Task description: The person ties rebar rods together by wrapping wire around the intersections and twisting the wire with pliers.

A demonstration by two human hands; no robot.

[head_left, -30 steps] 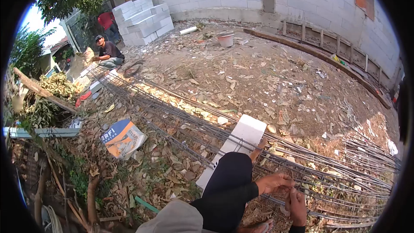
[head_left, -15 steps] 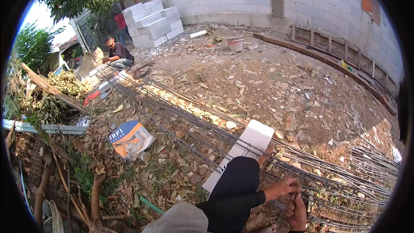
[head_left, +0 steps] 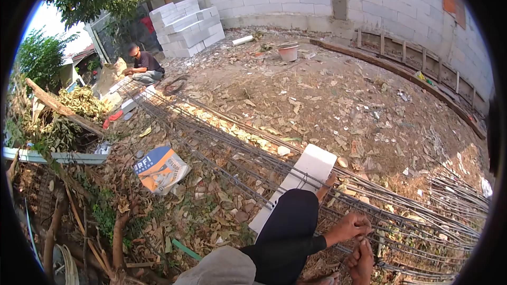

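I see the rebar cage (head_left: 253,150) running from 10 o'clock, where a crouching co-worker (head_left: 143,66) sits, down to 4 o'clock across leaf-littered ground. White block (head_left: 298,182) lies under the bars near centre, just above my dark-sleeved knee. Cement bag (head_left: 160,169) at 8 o'clock, beside the cage. Left hand (head_left: 349,227) at 5 o'clock: fingers curled closed on a bar. Right hand (head_left: 362,261) just below it, touching, fingers clenched; whether they pinch tie wire, can't tell
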